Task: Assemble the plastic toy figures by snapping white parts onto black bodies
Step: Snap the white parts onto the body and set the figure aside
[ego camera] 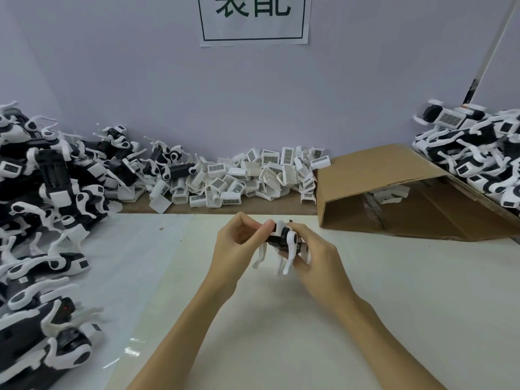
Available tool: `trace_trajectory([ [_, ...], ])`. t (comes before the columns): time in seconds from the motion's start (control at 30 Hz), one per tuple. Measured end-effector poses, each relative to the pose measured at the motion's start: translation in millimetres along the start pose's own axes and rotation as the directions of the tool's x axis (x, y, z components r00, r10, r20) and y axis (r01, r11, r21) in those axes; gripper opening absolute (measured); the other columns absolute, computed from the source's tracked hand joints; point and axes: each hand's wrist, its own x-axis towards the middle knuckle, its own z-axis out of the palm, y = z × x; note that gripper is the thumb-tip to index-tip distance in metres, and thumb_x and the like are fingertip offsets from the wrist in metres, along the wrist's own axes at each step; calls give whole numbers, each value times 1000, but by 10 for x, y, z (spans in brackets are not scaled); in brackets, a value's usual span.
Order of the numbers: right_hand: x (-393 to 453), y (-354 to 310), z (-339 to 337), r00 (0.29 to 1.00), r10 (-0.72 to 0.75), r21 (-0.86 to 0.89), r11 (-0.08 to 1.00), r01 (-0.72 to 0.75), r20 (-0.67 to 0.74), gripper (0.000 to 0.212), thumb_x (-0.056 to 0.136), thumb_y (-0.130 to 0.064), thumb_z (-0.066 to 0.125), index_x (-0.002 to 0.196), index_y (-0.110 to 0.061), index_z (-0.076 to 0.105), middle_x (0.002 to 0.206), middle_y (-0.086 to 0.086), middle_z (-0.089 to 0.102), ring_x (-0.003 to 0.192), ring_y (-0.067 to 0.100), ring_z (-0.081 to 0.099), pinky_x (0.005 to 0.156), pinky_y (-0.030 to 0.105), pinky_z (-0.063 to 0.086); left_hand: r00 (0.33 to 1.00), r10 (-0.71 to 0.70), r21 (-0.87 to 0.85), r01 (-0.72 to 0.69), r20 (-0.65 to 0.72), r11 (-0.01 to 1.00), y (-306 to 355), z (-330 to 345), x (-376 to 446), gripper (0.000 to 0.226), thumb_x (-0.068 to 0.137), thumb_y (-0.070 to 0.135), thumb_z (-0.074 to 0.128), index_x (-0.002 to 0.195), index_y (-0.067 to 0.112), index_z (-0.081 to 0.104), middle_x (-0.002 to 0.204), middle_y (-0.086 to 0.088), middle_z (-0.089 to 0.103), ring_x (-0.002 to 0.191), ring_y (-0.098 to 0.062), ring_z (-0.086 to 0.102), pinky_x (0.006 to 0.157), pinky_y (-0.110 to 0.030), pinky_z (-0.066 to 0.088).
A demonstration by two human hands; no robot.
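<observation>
Above the desk (365, 319), the left hand (239, 243) curls its fingers and thumb on the white part (278, 227) atop the black body (277, 240); the right hand (315, 257) grips that body, white legs dangling. Behind lie loose white parts (247, 175); figures are piled at both sides.

The figures (42, 192) heaped at left are smooth plastic, glossy black with white parts. The white covers (247, 175) far off look like matt plastic. The box (394, 178) at right is rough brown cardboard. The table (365, 305) is matt and pale. The sign (254, 21) is paper.
</observation>
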Motion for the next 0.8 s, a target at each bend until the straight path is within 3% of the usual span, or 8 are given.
trace_trajectory([
  [0.07,3,20,38,1000,2,2,1000,-2,3,49,92,-4,76,131,-28,61,107,-29,64,94,-6,60,83,12,48,999,37,44,-36,-4,998,-1,-21,7,28,94,47,72,82,22,67,88,-6,76,87,-14,72,77,-19,52],
  [0.13,16,32,51,999,-17,-64,998,14,-48,49,91,-4,77,135,-21,63,119,-13,66,107,5,62,92,27,54,999,46,80,-48,23,996,9,-29,3,31,97,53,65,96,22,70,95,3,76,93,-10,72,79,-18,52],
  [0.2,26,21,40,992,-84,-174,983,66,-98,51,88,-6,81,135,-20,65,121,-2,62,113,20,60,92,38,56,996,0,109,-9,85,994,5,-15,-9,31,90,58,70,104,30,71,100,11,76,97,-6,72,80,-17,52],
  [0.3,31,15,2,987,-137,-257,960,113,-78,61,83,-6,85,137,-24,65,122,-1,55,116,21,56,93,37,56,993,-58,133,44,102,990,-31,-7,-2,36,85,50,83,116,34,72,106,10,78,106,-10,74,81,-21,55],
  [0.47,54,34,-86,977,161,238,953,-190,137,64,92,-37,79,147,-41,48,125,-16,64,117,4,62,90,9,48,994,-73,8,73,86,997,-4,-125,48,47,77,55,84,119,35,77,111,2,81,103,-9,74,77,-14,52],
  [0.6,11,13,-69,978,116,118,983,-137,171,42,92,-41,75,129,-47,58,106,-21,70,99,6,69,79,17,55,994,-96,43,93,53,995,-56,-182,94,44,75,60,85,110,33,81,102,1,81,95,-7,74,72,-13,52],
  [0.7,-1,-23,-75,949,203,57,973,-223,241,37,94,-47,71,128,-44,58,100,-18,71,90,5,71,74,25,60,989,-140,110,134,49,985,-122,-207,110,40,80,69,82,107,41,80,101,9,81,91,1,74,68,-13,51],
  [0.8,110,-41,-133,855,383,88,895,-437,350,31,95,-45,70,120,-28,64,93,-7,76,77,12,75,57,27,59,983,-184,120,183,0,976,-161,-202,146,59,84,82,47,123,44,68,110,14,79,102,-4,74,83,-25,53],
])
